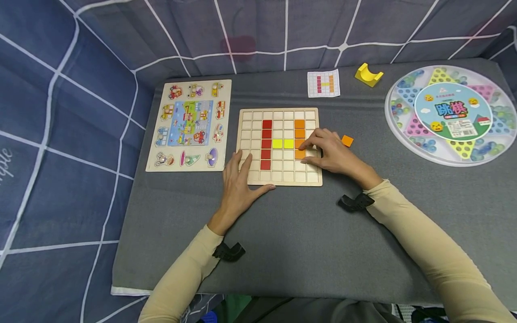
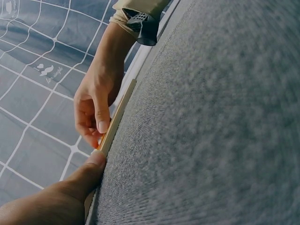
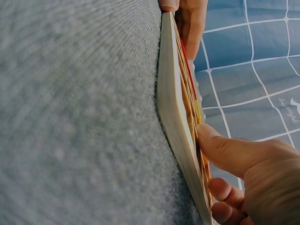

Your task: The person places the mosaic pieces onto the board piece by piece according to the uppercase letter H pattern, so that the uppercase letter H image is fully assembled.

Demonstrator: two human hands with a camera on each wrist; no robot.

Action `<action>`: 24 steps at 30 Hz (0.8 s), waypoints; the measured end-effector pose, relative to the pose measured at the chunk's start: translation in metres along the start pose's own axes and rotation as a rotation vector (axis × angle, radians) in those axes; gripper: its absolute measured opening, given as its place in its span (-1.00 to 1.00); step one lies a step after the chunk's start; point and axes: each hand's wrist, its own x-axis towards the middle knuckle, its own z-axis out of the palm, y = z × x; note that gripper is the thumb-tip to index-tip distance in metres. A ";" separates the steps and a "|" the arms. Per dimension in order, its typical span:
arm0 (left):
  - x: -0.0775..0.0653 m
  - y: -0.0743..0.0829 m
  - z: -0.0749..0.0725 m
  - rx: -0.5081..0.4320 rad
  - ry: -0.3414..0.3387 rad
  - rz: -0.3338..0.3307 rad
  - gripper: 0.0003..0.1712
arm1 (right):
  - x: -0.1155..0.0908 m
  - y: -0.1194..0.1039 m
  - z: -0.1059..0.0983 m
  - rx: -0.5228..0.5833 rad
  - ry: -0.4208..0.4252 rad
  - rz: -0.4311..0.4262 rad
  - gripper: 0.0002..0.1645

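Observation:
A wooden grid board (image 1: pixel 282 178) lies on the table with a column of red tiles (image 1: pixel 266 143), two yellow tiles (image 1: pixel 282 143) and a column of orange tiles (image 1: pixel 299 128). My right hand (image 1: pixel 333 152) is over the board's right side, thumb and index finger pinching the lowest orange tile (image 1: pixel 300 154) at its cell. One loose orange tile (image 1: pixel 347 141) lies on the cloth just right of that hand. My left hand (image 1: pixel 238 188) rests with spread fingers on the board's lower left corner, its thumb (image 2: pixel 89 171) along the near edge. In the right wrist view, the right thumb (image 3: pixel 220 143) touches the board.
A small pattern card (image 1: pixel 323 84) lies behind the board, beside a yellow curved block (image 1: pixel 368 75). To the left is a wooden picture puzzle (image 1: pixel 191 123). A round Chinese checkers set (image 1: pixel 452 115) occupies the right. Checked fabric (image 1: pixel 258 33) hangs along the table's back.

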 end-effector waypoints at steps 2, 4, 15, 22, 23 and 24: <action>0.000 0.000 0.000 0.003 -0.005 -0.004 0.21 | 0.000 0.000 0.000 0.010 -0.005 -0.003 -0.68; 0.000 0.000 -0.001 0.005 -0.009 -0.007 0.21 | 0.000 0.000 0.000 0.017 -0.010 -0.004 -0.70; 0.000 0.000 0.000 0.001 0.016 0.012 0.21 | 0.000 0.000 0.000 0.030 -0.024 -0.004 -0.70; 0.000 0.000 -0.001 0.003 0.014 0.013 0.20 | -0.002 0.000 -0.003 0.037 -0.016 -0.017 -0.67; 0.000 0.000 -0.001 0.002 0.012 0.013 0.20 | -0.003 0.001 -0.005 0.038 -0.011 -0.019 -0.67; 0.000 0.000 0.000 0.002 0.010 0.012 0.20 | -0.004 0.001 -0.007 0.039 -0.005 -0.020 -0.66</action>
